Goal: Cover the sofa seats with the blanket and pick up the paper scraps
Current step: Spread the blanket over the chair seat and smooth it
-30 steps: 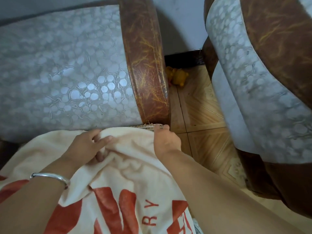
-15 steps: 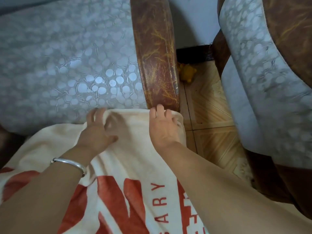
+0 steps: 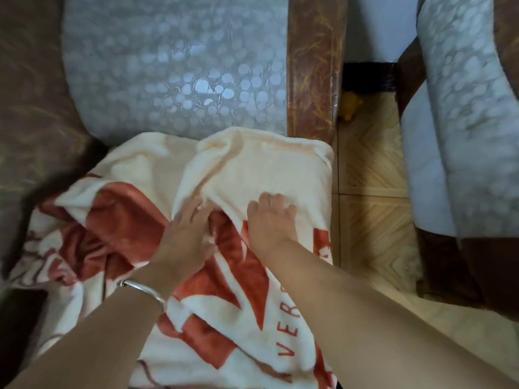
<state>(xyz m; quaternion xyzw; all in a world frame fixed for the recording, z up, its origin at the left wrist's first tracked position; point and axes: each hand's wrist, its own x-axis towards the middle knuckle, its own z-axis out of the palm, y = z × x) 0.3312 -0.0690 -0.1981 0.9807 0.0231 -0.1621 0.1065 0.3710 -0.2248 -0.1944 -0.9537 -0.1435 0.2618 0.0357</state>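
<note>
A cream blanket (image 3: 266,164) with red-orange shapes and letters lies over the sofa seat, its far edge against the grey patterned backrest (image 3: 174,66). My left hand (image 3: 188,234), with a silver bangle on the wrist, rests flat on a fold in the blanket's middle, fingers together. My right hand (image 3: 271,220) lies flat on the cloth beside it, fingers slightly spread, near the seat's right edge. Neither hand grips the fabric. The blanket bunches in folds at the left. No paper scraps are visible.
A brown armrest (image 3: 313,66) stands right of the backrest. A second sofa (image 3: 463,122), grey and brown, is at the right. Between them runs a strip of patterned floor tiles (image 3: 370,206), with a small yellow object (image 3: 349,103) at its far end.
Both hands have let go of the blanket's far edge and drawn back toward me, now lying flat on the cloth. The view has shifted, showing more of the blanket and the sofa's left side.
</note>
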